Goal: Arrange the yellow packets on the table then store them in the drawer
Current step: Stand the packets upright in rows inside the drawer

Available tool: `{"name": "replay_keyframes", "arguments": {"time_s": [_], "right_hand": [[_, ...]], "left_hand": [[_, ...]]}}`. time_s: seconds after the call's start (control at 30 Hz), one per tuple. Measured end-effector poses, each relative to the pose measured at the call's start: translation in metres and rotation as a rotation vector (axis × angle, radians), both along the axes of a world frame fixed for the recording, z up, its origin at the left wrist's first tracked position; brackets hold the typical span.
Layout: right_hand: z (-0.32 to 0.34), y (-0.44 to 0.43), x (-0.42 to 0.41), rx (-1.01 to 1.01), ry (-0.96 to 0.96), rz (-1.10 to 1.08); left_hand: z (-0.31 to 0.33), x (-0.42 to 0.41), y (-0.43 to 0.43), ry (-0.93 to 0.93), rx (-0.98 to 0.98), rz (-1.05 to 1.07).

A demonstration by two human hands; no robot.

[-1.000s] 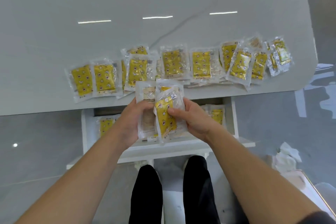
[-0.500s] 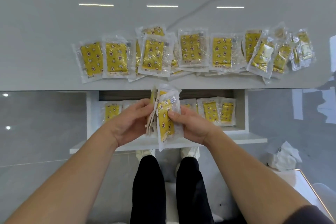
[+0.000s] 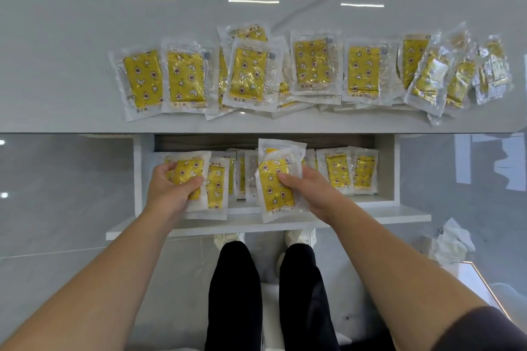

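Several yellow packets (image 3: 310,65) in clear wrappers lie in an overlapping row along the near edge of the white table (image 3: 199,8). Below that edge the white drawer (image 3: 387,168) stands pulled out, with more packets (image 3: 338,169) standing inside it. My left hand (image 3: 174,189) grips a small stack of packets (image 3: 189,171) at the drawer's left end. My right hand (image 3: 308,188) holds another yellow packet stack (image 3: 273,188) over the drawer's middle, thumb on its front.
The drawer's front panel (image 3: 370,218) juts toward my legs (image 3: 236,293). Crumpled white paper (image 3: 453,242) lies on the glossy grey floor at the right, beside a gold-edged white surface (image 3: 482,282).
The single stack held between both hands has been split. My left hand moved left and down into the drawer with part of it; my right hand keeps the rest.
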State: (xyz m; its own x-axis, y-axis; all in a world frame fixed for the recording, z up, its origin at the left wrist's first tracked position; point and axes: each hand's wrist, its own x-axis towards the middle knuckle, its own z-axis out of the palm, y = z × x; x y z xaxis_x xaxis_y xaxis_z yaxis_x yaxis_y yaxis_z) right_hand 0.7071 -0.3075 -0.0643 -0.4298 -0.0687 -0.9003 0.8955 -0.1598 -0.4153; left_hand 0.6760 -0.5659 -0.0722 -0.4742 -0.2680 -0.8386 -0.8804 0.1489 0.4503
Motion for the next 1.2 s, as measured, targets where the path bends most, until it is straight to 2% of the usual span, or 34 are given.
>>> {"name": "replay_keyframes", "arguments": {"time_s": [0.2, 0.4, 0.5, 0.67, 0.8, 1.07, 1.2], "right_hand": [[-0.024, -0.005, -0.002, 0.166, -0.041, 0.072], [-0.046, -0.006, -0.006, 0.22, -0.056, 0.062], [-0.048, -0.006, -0.006, 0.222, -0.07, 0.032], [-0.043, -0.012, -0.004, 0.208, -0.087, -0.004], [-0.033, -0.026, -0.011, 0.173, -0.095, 0.037], [-0.063, -0.051, -0.014, 0.165, -0.047, 0.104], [-0.057, -0.061, -0.015, 0.12, -0.054, 0.122]], "left_hand": [[-0.033, -0.01, 0.025, 0.089, -0.058, -0.073], [-0.072, -0.003, 0.047, 0.07, -0.116, -0.233], [-0.076, 0.004, 0.042, 0.063, -0.162, -0.229], [-0.065, 0.007, 0.015, 0.186, -0.208, -0.132], [-0.063, 0.003, -0.015, 0.142, -0.295, -0.076], [-0.071, -0.004, -0.019, 0.052, -0.447, -0.177], [-0.067, -0.006, -0.014, -0.012, -0.527, -0.263]]}}
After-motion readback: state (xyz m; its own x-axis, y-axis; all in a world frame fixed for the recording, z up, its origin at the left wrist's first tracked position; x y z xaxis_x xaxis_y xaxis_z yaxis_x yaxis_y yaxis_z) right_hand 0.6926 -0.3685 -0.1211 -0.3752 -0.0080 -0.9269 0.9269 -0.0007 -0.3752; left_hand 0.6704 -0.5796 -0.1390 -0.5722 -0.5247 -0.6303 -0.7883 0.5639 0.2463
